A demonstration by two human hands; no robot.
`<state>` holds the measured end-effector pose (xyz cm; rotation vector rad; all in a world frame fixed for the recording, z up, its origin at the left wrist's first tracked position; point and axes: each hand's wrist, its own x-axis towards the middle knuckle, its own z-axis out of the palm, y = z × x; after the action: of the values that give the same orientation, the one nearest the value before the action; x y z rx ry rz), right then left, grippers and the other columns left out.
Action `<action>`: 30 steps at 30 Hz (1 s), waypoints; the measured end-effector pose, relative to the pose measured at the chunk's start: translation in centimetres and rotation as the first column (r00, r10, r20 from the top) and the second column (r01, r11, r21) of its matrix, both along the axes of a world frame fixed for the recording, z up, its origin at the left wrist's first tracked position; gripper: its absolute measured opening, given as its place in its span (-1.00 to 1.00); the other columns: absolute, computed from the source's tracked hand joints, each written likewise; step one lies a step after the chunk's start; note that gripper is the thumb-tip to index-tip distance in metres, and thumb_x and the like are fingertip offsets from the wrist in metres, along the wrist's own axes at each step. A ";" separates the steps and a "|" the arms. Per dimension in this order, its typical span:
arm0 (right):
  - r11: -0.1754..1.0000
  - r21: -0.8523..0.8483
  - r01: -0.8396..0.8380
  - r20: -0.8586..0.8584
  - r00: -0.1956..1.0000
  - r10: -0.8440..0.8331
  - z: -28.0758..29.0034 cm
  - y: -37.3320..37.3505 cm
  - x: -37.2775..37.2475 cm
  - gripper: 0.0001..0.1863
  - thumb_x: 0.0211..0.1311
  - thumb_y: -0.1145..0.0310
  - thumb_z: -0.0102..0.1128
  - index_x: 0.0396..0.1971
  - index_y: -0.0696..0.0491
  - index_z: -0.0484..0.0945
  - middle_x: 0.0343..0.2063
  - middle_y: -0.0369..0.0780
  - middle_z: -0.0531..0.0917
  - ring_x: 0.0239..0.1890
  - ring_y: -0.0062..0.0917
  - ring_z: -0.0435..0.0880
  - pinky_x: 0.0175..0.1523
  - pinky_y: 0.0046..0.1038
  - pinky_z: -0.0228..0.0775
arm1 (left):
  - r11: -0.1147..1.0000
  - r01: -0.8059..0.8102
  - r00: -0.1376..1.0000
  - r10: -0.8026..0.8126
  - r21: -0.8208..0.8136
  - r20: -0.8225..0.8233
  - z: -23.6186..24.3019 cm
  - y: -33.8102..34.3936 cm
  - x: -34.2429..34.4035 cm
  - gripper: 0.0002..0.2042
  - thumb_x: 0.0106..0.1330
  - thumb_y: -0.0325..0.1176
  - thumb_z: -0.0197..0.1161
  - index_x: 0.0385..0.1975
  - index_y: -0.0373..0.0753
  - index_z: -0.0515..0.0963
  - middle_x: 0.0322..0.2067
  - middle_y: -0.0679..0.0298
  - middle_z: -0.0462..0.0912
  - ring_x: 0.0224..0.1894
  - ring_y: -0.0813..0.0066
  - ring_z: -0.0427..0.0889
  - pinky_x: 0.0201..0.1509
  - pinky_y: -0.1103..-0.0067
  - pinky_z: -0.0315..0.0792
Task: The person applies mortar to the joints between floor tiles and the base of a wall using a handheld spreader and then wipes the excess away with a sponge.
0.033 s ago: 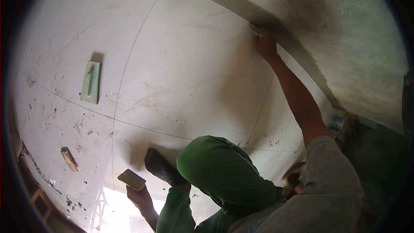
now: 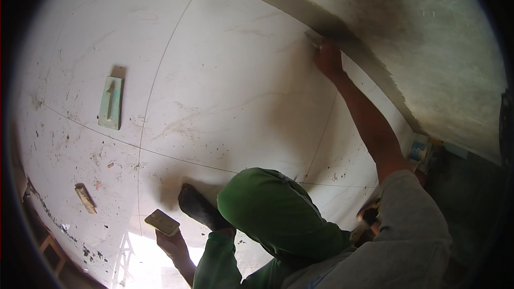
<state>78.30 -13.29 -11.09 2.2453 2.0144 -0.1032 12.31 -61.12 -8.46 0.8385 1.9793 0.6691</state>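
A block [image 2: 162,222] juts past left fingers [image 2: 163,238], a blade [image 2: 311,37] past right fingers [image 2: 322,51].

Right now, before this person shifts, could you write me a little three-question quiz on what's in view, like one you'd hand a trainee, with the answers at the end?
1. Multiple choice. The left hand holds a flat block. Seen here, its broad face is: A) round, B) rectangular, C) star-shaped.
2. True or false? The pale green float lies on the tiled floor, with neither hand touching it.
3. Fill in the blank: The hand nearer the wall is the ____ one.

Key: 1. B. 2. True. 3. Right: the right hand reaches out to the floor's edge beside the wall.
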 end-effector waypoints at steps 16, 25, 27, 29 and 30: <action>0.977 0.211 -0.009 -0.021 1.000 0.014 -0.6 -2.6 6.4 -0.60 0.10 0.45 0.23 -0.01 0.17 0.64 -0.05 0.05 0.69 0.06 -0.01 0.66 0.22 -0.10 0.53 | 0.998 0.059 0.995 -0.061 -0.021 -0.075 1.2 2.4 0.4 -0.54 0.59 -0.07 -0.02 0.27 -0.26 0.46 0.05 0.19 0.63 0.07 0.39 0.65 0.15 0.46 0.57; 0.974 0.225 -0.013 0.017 1.000 0.009 -1.3 -4.4 10.6 -0.62 0.08 0.43 0.27 -0.05 0.17 0.67 -0.02 0.04 0.67 0.09 -0.04 0.65 0.25 -0.11 0.52 | 0.932 -0.362 0.903 0.359 -0.032 0.237 2.6 4.4 2.0 -0.54 0.63 -0.05 -0.04 0.28 -0.27 0.43 -0.01 0.21 0.57 -0.02 0.41 0.61 0.03 0.47 0.55; 0.988 0.153 0.021 0.037 0.999 -0.027 -1.6 -5.3 10.3 -0.61 0.08 0.41 0.28 -0.04 0.17 0.67 0.00 0.03 0.67 0.10 -0.04 0.64 0.25 -0.11 0.51 | 0.721 -0.670 0.591 0.663 -0.177 0.459 2.9 4.8 1.9 -0.55 0.64 -0.06 -0.04 0.28 -0.27 0.43 -0.01 0.21 0.57 -0.02 0.41 0.61 0.03 0.47 0.55; 0.963 0.245 -0.110 0.030 0.994 0.105 -2.1 -8.2 10.0 -0.57 0.05 0.44 0.26 -0.01 0.15 0.59 0.04 0.02 0.63 0.15 -0.05 0.60 0.27 -0.12 0.52 | 0.749 -0.649 0.636 0.632 -0.135 0.443 2.4 4.0 1.2 -0.55 0.64 -0.08 -0.04 0.30 -0.27 0.42 0.00 0.20 0.58 0.00 0.40 0.62 0.04 0.47 0.56; 0.963 0.245 -0.113 0.032 0.994 0.109 -2.0 -8.1 10.5 -0.57 0.05 0.44 0.26 -0.01 0.15 0.59 0.04 0.02 0.63 0.15 -0.05 0.60 0.27 -0.12 0.52 | 0.757 -0.641 0.648 0.622 -0.126 0.440 2.0 3.6 1.0 -0.55 0.64 -0.08 -0.04 0.31 -0.27 0.41 0.01 0.20 0.58 0.00 0.40 0.62 0.05 0.47 0.56</action>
<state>88.78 -21.39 -13.05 2.2519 2.2488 0.1887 13.28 -57.56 -6.45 -0.0613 1.7846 1.1932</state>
